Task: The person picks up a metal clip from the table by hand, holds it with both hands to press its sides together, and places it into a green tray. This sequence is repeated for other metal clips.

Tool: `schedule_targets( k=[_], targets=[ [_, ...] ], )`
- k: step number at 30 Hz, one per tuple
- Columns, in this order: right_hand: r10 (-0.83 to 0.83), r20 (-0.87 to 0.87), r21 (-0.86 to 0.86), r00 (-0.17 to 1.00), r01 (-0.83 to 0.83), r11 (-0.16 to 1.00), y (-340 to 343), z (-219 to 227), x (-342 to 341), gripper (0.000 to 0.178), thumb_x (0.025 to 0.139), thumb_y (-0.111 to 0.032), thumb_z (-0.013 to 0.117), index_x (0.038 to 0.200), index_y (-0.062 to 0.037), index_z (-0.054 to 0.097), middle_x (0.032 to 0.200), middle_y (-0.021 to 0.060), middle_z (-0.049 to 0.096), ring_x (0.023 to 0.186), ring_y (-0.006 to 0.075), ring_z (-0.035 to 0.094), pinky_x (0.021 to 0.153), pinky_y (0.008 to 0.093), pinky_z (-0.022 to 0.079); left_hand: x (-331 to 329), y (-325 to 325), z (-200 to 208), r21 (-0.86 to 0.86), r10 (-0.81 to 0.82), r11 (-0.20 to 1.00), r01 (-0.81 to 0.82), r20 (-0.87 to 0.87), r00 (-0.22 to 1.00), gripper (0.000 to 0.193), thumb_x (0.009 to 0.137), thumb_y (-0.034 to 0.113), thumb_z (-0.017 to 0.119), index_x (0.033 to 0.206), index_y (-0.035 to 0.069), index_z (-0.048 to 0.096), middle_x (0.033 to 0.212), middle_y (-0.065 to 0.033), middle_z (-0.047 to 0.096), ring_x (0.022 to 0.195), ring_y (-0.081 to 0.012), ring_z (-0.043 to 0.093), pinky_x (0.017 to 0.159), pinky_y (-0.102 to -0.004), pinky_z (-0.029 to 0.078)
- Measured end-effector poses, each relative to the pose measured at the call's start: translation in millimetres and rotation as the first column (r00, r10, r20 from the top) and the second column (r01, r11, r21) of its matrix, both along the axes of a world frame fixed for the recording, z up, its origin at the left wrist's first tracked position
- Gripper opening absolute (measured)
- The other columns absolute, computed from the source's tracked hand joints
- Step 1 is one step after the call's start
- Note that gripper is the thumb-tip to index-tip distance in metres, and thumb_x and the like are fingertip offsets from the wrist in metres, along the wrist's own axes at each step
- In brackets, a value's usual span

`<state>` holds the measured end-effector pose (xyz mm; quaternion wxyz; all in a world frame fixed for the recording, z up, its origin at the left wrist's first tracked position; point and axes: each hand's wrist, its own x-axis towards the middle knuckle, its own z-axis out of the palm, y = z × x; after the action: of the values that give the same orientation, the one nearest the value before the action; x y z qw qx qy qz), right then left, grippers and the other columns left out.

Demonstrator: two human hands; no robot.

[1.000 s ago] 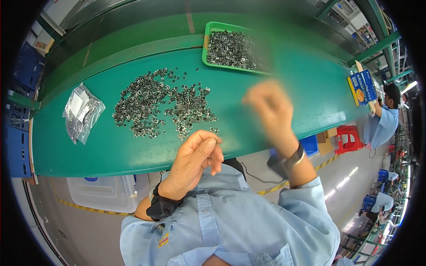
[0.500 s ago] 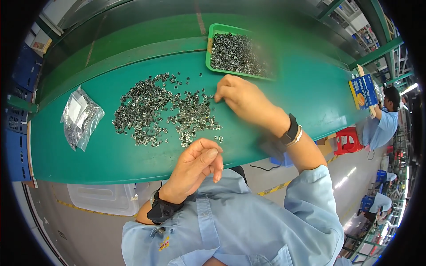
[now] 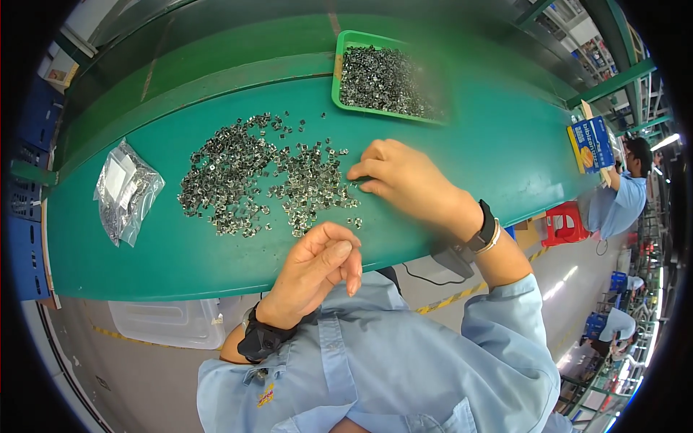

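Note:
A wide heap of small, square, silvery metal parts [image 3: 227,169] lies on the green tabletop, with a second cluster of the same parts [image 3: 314,184] on its right side. At that cluster's right edge my right hand [image 3: 408,177] is closed, its thumb and fingertips bent together close to the tabletop. Whatever they may hold is hidden. Near the table's front edge, just below the cluster, my left hand [image 3: 317,263] is turned partly palm-up with curled fingers and the thumb laid over them. I cannot make out what is inside it.
A green tray [image 3: 336,90] full of similar parts stands at the back, partly blurred. On the left lies a clear plastic bag [image 3: 130,191] with parts and a white slip. A blue-yellow box [image 3: 592,144] sits at the right end, near another person [image 3: 624,195] and a red stool [image 3: 564,224].
My right hand has come slightly nearer, its fingertips lower against the cluster's right edge. My left hand has stayed almost where it was.

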<state>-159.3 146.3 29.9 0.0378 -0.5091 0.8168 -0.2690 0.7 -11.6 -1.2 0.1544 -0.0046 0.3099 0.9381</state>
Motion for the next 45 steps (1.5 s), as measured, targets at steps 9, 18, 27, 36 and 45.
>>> schedule_targets(
  k=[9, 18, 27, 36, 45],
  targets=[
    [0.002, 0.294, -0.13, 0.956, 0.038, 0.991, 12, 5, 15, 0.015, 0.076, -0.005, 0.067, 0.09, -0.0066, 0.063, 0.088, 0.0052, 0.058, 0.083, 0.0219, 0.057, 0.072, 0.0319, 0.047, 0, 3, 6, -0.078, 0.09, 0.993, -0.089, 0.016, 0.996, 0.015, 0.096, 0.015, 0.046, 0.104, 0.003, 0.049, 0.077, -0.0074, 0.057, 0.061, -0.0144, 0.055, 0.055, -0.0269, 0.046],
    [0.098, 0.407, -0.267, 0.908, 0.016, 0.963, 20, 13, 42, 0.014, 0.076, -0.004, 0.068, 0.088, -0.0062, 0.063, 0.088, 0.0058, 0.059, 0.084, 0.0213, 0.057, 0.07, 0.032, 0.047, -10, 14, 15, -0.449, 0.212, 0.866, -0.221, -0.071, 0.975, 0.013, 0.096, 0.014, 0.047, 0.101, 0.003, 0.049, 0.074, -0.0063, 0.057, 0.058, -0.0118, 0.055, 0.051, -0.023, 0.046],
    [0.106, 0.429, -0.328, 0.897, 0.045, 0.944, 19, 15, 55, 0.017, 0.075, -0.002, 0.069, 0.09, -0.0046, 0.062, 0.087, 0.0066, 0.059, 0.08, 0.0211, 0.059, 0.067, 0.0301, 0.048, -4, 11, 19, -0.575, 0.151, 0.788, -0.222, -0.171, 0.974, 0.012, 0.095, 0.016, 0.048, 0.095, 0.003, 0.05, 0.076, -0.0038, 0.057, 0.059, -0.0094, 0.055, 0.05, -0.0212, 0.043],
    [-0.032, 0.209, -0.477, 0.977, 0.13, 0.869, 13, 4, 80, 0.019, 0.073, 0.001, 0.07, 0.089, -0.0045, 0.061, 0.087, 0.0072, 0.06, 0.08, 0.0211, 0.059, 0.065, 0.0304, 0.049, 1, 16, 17, -0.325, 0.204, 0.923, -0.209, -0.049, 0.978, 0.012, 0.094, 0.017, 0.049, 0.092, 0.005, 0.048, 0.076, -0.0072, 0.059, 0.058, -0.0125, 0.057, 0.048, -0.0235, 0.044],
    [-0.031, 0.202, -0.492, 0.979, 0.129, 0.861, 15, 0, 83, 0.02, 0.072, 0.001, 0.07, 0.089, -0.0049, 0.061, 0.086, 0.0075, 0.06, 0.078, 0.0216, 0.059, 0.064, 0.0304, 0.048, 4, 17, 15, -0.419, 0.195, 0.882, -0.216, -0.091, 0.976, 0.011, 0.094, 0.015, 0.048, 0.092, 0.005, 0.048, 0.077, -0.007, 0.059, 0.059, -0.0125, 0.057, 0.048, -0.0233, 0.044]
  ],
)
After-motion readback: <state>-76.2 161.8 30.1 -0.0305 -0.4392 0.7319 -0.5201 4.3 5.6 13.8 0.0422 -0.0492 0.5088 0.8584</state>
